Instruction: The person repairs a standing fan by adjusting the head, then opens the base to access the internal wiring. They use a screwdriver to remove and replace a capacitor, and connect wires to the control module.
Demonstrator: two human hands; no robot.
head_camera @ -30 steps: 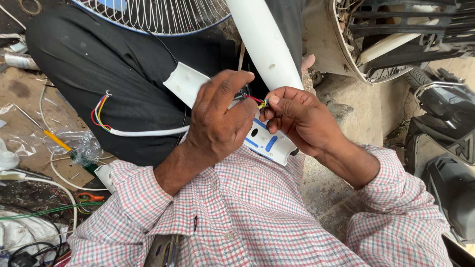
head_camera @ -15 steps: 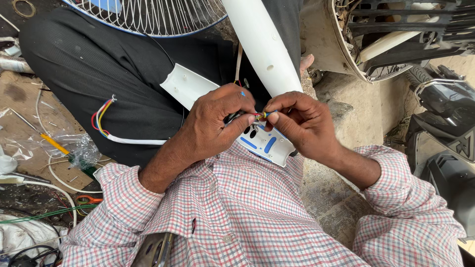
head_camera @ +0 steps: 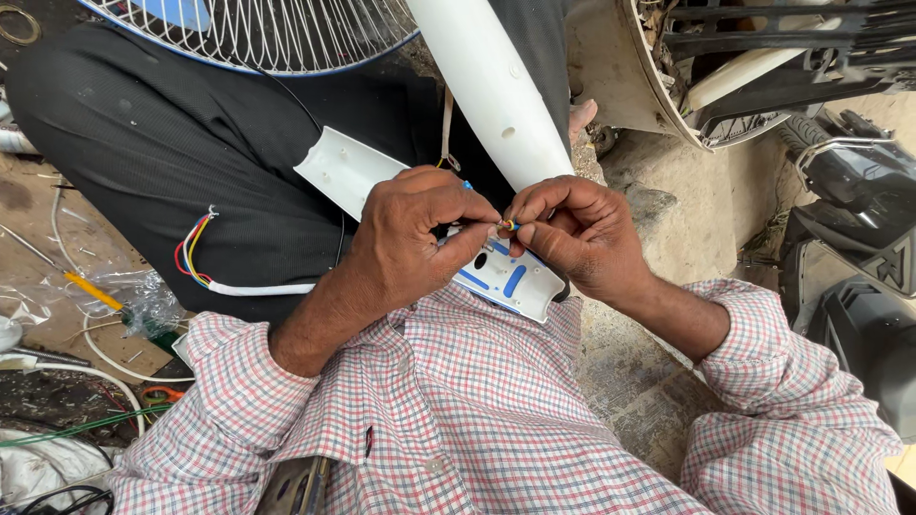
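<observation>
My left hand (head_camera: 420, 234) and my right hand (head_camera: 572, 234) meet fingertip to fingertip, both pinching small coloured wire ends (head_camera: 508, 225) between thumb and forefinger. Under them lies a white plastic control panel (head_camera: 510, 277) with blue buttons, resting on my lap. A white fan stand tube (head_camera: 491, 91) rises behind my hands. A white cable with loose coloured wires (head_camera: 196, 253) lies across my black trousers (head_camera: 153, 143) to the left.
A wire fan guard (head_camera: 258, 33) is at the top left. Another fan housing (head_camera: 716, 67) sits top right, and a dark scooter (head_camera: 859, 277) stands at the right. Cables, a yellow-handled tool (head_camera: 93, 291) and plastic wrap litter the ground at left.
Both hands have shifted slightly up and closed together on the wire ends. My left hand turned so its fingers now pinch beside the right fingertips.
</observation>
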